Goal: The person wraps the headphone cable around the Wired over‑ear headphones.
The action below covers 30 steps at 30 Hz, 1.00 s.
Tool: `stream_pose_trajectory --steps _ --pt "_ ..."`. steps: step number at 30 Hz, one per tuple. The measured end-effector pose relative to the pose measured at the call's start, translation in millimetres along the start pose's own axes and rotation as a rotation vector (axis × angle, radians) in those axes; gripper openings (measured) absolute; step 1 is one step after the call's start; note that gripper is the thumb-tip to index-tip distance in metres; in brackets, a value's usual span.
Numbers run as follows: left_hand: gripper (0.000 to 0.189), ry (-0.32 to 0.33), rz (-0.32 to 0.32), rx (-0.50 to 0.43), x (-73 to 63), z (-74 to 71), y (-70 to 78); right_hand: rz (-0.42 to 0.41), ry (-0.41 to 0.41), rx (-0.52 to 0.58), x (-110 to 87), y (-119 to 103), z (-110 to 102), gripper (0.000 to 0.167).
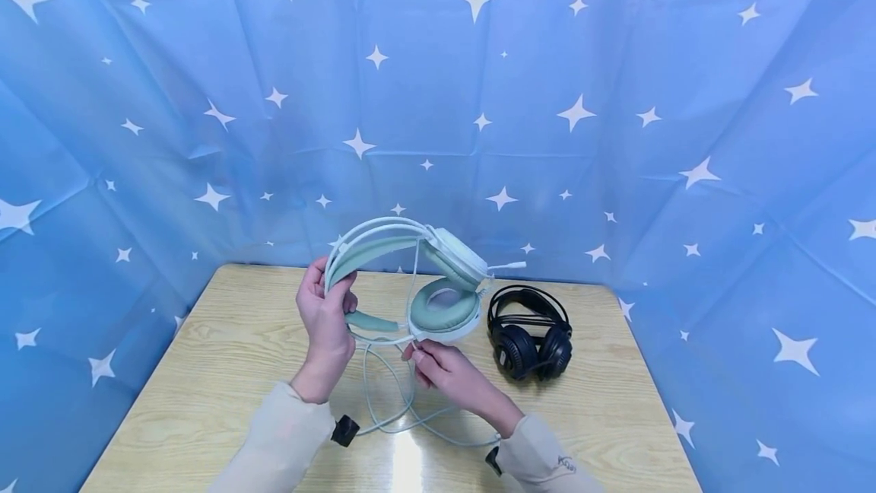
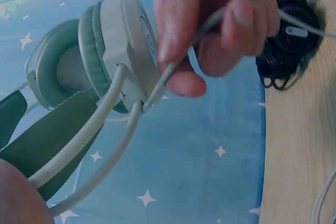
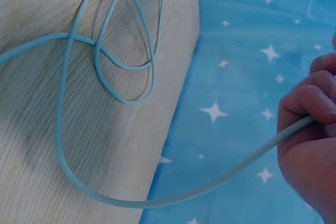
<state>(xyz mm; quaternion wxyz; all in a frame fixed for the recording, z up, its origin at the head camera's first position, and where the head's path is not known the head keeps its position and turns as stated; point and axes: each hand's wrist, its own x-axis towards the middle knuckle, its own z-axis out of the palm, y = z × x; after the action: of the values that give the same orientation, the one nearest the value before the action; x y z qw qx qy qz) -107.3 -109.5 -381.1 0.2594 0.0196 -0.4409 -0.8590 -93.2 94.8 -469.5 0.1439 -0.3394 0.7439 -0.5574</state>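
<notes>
A mint-green and white headset (image 1: 445,303) with a small microphone boom (image 1: 508,265) is held up above the table. My left hand (image 1: 328,310) grips it by the headband (image 1: 372,238), thumb on the inner padded strap. My right hand (image 1: 445,375) pinches the headset's pale cable (image 2: 210,20) close to where it leaves an ear cup (image 2: 126,51). From the right hand the cable (image 3: 226,182) curves down to loose loops on the tabletop, plain in the right wrist view. Both ear cups sit at the right end of the headband, cushions facing each other.
Black headphones (image 1: 530,333) lie on the wooden table (image 1: 260,341), right of the right hand. A blue curtain (image 1: 438,97) with white stars hangs behind and along both sides. Dark wrist mounts (image 1: 345,430) sit at the sleeve cuffs.
</notes>
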Motion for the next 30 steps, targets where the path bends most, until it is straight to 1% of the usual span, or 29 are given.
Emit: stream_pose_trajectory --steps 2,3,6,9,11,13,18,21,25,27,30 --pt "0.023 0.001 0.046 0.07 -1.0 -0.5 -1.6 0.018 -0.003 -0.011 -1.7 -2.6 -0.2 0.025" --pt "0.022 -0.003 0.079 0.119 -1.4 -1.0 -2.4 0.031 -0.003 -0.015 -2.8 -3.8 -0.3 0.026" --pt "0.021 -0.029 0.206 0.281 -1.4 -3.8 -5.5 0.056 0.006 -0.001 -7.1 -8.9 -0.4 0.025" --pt "0.027 -0.051 0.337 0.447 -0.9 -7.6 -9.1 0.051 0.026 0.031 -10.6 -14.0 -0.8 0.024" --pt "0.03 -0.06 0.393 0.512 -0.6 -9.9 -11.5 0.041 0.043 0.042 -12.2 -17.9 -1.9 0.024" --pt "0.031 -0.065 0.432 0.555 -0.6 -11.6 -13.5 0.034 0.056 0.041 -12.9 -20.3 -3.5 0.023" --pt "0.029 -0.111 0.5 0.587 -0.1 -12.6 -15.7 0.023 0.084 0.041 -13.9 -23.6 -9.6 0.022" --pt "0.03 -0.137 0.557 0.619 0.4 -13.2 -16.5 0.032 0.101 0.082 -14.5 -25.5 -13.9 0.023" --pt "0.033 -0.157 0.629 0.68 1.8 -17.2 -19.4 0.04 0.112 0.178 -16.4 -28.1 -21.1 0.027" --pt "0.034 -0.173 0.663 0.715 3.0 -20.2 -21.6 0.019 0.127 0.212 -17.9 -28.6 -25.8 0.028" --pt "0.034 -0.211 0.725 0.769 5.1 -24.7 -24.5 -0.044 0.155 0.235 -20.2 -29.0 -34.8 0.028"
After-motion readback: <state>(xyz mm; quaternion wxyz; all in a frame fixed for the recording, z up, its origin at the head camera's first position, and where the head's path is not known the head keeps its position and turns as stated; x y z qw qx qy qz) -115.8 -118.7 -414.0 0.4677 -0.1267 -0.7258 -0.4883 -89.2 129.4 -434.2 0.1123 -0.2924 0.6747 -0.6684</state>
